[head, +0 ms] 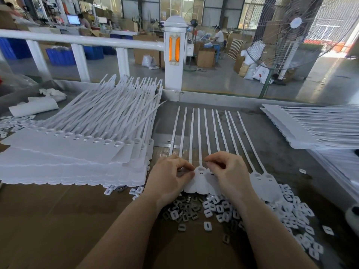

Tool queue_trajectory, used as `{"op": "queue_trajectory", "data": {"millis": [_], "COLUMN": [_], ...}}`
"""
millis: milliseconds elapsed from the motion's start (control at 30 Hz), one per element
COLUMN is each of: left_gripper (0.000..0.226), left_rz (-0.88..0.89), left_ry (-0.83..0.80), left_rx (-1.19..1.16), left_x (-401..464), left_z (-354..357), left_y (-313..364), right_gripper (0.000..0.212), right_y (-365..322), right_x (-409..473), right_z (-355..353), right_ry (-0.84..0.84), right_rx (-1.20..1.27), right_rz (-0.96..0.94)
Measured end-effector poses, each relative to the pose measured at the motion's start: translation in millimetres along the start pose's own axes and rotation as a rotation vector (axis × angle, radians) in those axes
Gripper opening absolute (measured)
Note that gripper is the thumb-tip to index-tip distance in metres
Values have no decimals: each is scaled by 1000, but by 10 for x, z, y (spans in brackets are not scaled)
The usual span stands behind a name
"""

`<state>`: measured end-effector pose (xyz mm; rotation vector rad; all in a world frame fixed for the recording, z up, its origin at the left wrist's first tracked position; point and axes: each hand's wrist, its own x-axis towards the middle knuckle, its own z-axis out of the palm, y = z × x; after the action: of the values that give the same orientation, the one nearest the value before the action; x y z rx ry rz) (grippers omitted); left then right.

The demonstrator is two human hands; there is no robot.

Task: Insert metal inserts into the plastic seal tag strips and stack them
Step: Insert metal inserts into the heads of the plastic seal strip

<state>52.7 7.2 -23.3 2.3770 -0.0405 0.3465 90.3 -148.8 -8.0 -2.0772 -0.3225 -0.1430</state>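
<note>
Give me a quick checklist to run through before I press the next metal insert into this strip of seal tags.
1. Strip of seal tags lies flat in front, tails pointing away: ok.
2. Left hand steadies the strip's left end, fingers curled on it: ok.
3. Right hand is over the tag heads, fingertips pinched together: ok. Whether it holds an insert: cannot tell.
4. Supply of metal inserts sits just below the strip, within reach: ok.
5. White plastic caps are heaped to the right, partly mixed with the inserts: not ok.
6. Stack of strips on the left is there to take this one: ok.
</note>
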Motion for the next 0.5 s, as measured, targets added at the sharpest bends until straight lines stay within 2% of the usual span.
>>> {"op": "queue_trajectory", "data": {"millis": [500], "left_gripper": [15], "left_rz": [16], "left_ry": [24], "left_rx": [20], "left_x": [5], "left_z": [21], "left_y": [-22], "right_gripper": [10], "right_y": [6], "right_x": [29], "right_z": [44], "right_ry": [-7], "right_rx": [-90], "right_rz": [18]}}
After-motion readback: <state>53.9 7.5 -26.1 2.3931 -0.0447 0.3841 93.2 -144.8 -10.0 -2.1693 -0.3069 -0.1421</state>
